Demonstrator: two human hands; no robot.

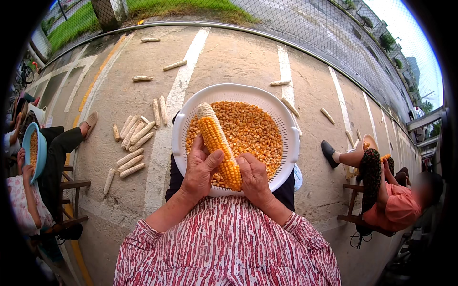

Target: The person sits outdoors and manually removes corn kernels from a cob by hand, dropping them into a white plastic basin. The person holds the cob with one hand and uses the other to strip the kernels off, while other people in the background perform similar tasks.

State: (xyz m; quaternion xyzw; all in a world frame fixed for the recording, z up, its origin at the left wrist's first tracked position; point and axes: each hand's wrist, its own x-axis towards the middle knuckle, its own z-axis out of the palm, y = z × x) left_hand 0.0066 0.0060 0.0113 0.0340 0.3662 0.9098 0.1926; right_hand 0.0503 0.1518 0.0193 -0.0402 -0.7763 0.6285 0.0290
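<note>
A partly shelled ear of dried corn slants over a white plastic colander in my lap. Kernels are gone from its far tip and from a strip along its right side, where pale cob shows. My left hand grips the ear from the left, thumb across the kernels. Against the lower right side of the ear press the curled fingers and thumb of my right hand; its fingertips are partly hidden. Loose orange kernels fill much of the colander beneath.
Bare corncobs lie heaped on the concrete at left, with others scattered ahead and right. A seated person at left holds a blue basin; another at right holds corn. A chain-link fence runs across the far side.
</note>
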